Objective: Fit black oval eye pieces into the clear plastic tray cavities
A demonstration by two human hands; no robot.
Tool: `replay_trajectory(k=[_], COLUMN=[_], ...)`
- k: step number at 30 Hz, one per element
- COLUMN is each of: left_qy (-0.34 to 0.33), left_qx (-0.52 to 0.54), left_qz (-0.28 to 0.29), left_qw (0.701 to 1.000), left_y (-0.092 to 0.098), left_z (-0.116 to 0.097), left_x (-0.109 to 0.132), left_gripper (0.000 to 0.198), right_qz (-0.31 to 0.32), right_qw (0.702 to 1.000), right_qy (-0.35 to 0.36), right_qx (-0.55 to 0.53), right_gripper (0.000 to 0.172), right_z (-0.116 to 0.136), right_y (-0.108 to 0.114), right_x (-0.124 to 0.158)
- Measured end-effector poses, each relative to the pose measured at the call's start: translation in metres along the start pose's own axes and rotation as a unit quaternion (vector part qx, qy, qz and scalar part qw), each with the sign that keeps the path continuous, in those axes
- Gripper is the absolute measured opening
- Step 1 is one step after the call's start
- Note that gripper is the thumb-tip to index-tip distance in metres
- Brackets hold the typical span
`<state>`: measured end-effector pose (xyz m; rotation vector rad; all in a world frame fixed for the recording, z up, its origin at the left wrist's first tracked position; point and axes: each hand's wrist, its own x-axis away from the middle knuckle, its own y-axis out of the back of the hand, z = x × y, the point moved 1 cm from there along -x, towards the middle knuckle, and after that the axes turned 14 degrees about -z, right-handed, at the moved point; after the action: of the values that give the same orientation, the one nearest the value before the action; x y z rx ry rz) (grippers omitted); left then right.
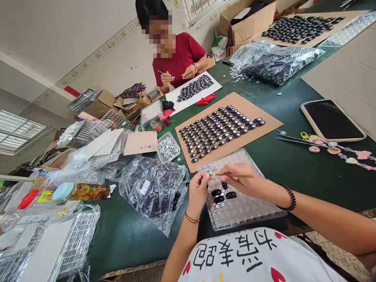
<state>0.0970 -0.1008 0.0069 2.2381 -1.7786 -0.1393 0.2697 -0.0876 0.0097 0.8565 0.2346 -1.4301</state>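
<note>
My right hand [241,177] grips a thin brush [235,175] with a wooden handle, its tip pointing left. The tip meets the fingertips of my left hand [199,188], which are pinched around something too small to make out. Both hands are over a clear plastic tray [249,213] with rows of round hollows. Several glossy black oval pieces [219,199] lie loose on the tray below my fingers. Small clear pieces [205,168] rest near the tray's far left corner. Just beyond it, a brown cardboard sheet [188,162] carries rows of black ovals with shiny centres [217,129].
A plastic box of small metallic discs [168,148] and a clear bag of black pieces [152,184] stand to the left. At right lie a phone [331,119], tweezers [299,140] and a beaded strap [351,153]. Across the table a co-worker [179,55] holds a thin tool.
</note>
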Motion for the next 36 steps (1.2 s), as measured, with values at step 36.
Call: replay_trajectory(k=[36], left_qy=[0.069], left_qx=[0.262], left_qz=[-0.098], left_qw=[0.958], left_y=[0.026], left_z=[-0.008], left_x=[-0.046], left_gripper=[0.032], right_qz=[-0.121], right_qw=[0.937], right_qy=[-0.22], right_qx=[-0.243], right_gripper=[0.022], right_z=[0.0], right_y=[0.013], right_x=[-0.002])
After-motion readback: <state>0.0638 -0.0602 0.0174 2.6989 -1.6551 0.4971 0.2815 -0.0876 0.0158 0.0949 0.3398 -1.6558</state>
